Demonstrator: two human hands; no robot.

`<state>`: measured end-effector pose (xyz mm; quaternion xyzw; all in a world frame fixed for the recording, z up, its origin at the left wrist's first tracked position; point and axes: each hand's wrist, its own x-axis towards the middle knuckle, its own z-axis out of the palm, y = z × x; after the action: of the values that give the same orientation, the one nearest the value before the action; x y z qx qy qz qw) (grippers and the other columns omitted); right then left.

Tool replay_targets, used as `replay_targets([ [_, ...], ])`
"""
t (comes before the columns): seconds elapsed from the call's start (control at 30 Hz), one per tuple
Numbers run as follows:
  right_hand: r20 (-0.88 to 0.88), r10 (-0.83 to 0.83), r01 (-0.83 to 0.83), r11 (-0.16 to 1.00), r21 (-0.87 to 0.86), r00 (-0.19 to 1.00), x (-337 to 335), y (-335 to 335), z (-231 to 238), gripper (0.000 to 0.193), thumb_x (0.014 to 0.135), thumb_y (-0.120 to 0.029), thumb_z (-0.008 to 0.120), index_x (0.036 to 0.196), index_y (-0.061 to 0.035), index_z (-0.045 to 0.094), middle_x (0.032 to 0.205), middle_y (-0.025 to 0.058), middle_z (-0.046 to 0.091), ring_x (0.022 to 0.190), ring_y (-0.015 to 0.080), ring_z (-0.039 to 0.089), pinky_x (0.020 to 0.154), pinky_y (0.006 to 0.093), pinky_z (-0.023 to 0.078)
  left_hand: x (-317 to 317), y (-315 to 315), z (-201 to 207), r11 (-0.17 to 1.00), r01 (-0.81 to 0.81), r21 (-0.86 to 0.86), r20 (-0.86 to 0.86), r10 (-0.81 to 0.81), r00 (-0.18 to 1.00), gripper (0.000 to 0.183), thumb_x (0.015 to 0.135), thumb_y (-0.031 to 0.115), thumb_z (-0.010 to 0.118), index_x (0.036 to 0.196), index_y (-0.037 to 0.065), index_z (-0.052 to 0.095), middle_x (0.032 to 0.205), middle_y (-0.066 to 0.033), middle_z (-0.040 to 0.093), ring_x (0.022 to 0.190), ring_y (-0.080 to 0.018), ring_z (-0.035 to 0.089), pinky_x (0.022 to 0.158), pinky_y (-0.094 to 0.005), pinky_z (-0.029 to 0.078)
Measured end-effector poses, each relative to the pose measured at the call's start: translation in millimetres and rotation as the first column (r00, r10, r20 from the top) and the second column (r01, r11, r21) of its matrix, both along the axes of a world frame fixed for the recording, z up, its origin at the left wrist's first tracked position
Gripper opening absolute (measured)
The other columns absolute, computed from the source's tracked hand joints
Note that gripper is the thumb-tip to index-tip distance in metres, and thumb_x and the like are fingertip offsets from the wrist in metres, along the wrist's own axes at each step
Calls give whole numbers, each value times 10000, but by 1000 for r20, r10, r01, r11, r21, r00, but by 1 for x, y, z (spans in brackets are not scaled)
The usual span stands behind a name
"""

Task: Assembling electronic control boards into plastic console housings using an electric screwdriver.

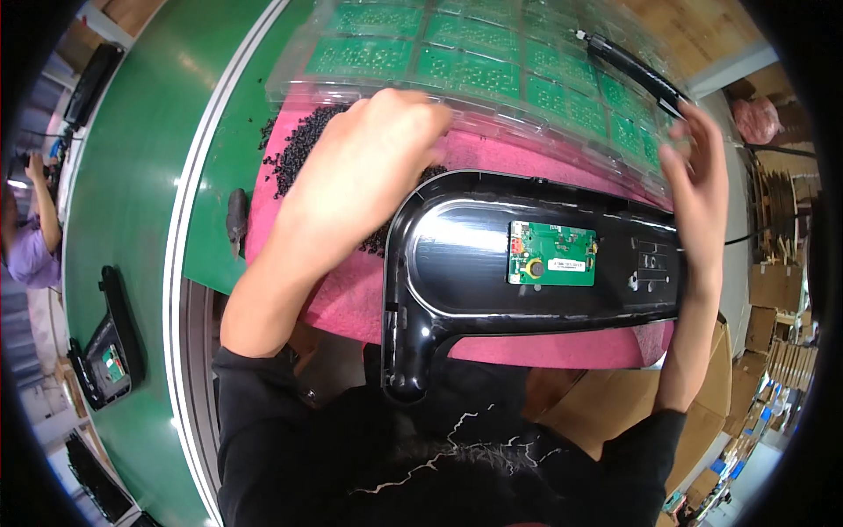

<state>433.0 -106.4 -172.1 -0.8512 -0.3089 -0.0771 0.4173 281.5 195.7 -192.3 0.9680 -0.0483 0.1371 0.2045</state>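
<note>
A black plastic housing (pixel 474 263) with a rounded end and a short stem lies in front of me, hollow side up. Inside it sits a green circuit board (pixel 562 255) with a white label and a round coin-like part. My left hand (pixel 373 158), blurred, hovers above the housing's far left corner by a pile of small black screws (pixel 303 145). Its fingers are curled and what they pinch, if anything, is hidden. At the right, my right hand (pixel 701 180) is raised with fingers apart, close to the end of a black electric screwdriver (pixel 632 68).
Clear plastic trays of green boards (pixel 474 66) stand beyond the pink mat (pixel 562 347). A dark tool (pixel 237 220) lies left of the mat. Another black housing (pixel 112 347) rests on the green surface (pixel 132 193) at left, with a person in purple (pixel 37 237) beyond.
</note>
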Motion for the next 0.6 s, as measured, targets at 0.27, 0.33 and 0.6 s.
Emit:
replay_targets([
  [0.27, -364, -297, 206, 941, -270, 883, 124, 74, -15, 660, 977, -500, 540, 1428, -40, 395, 712, 60, 603, 440, 112, 473, 382, 295, 326, 8, 14, -17, 995, 99, 20, -134, -95, 986, 246, 695, -17, 733, 940, -22, 721, 931, -193, 685, 924, -382, 663, 820, -437, 532],
  [0.33, -315, -336, 222, 912, -346, 888, 143, 75, -27, 631, 987, -505, 512, 1391, -26, 434, 694, 58, 596, 452, 112, 489, 390, 303, 350, 12, 13, -21, 998, 53, 13, -197, -50, 979, 190, 720, -23, 705, 909, -26, 714, 901, -205, 686, 903, -387, 665, 818, -445, 529],
  [0.6, -198, -123, 202, 868, 453, 972, 101, 73, -29, 382, 974, -314, 609, 1223, -29, 550, 730, 65, 637, 743, 150, 669, 651, 279, 568, 17, 16, -28, 1000, -4, -18, -102, 2, 995, 136, 754, -43, 684, 890, -39, 691, 876, -219, 680, 879, -409, 653, 782, -459, 517],
])
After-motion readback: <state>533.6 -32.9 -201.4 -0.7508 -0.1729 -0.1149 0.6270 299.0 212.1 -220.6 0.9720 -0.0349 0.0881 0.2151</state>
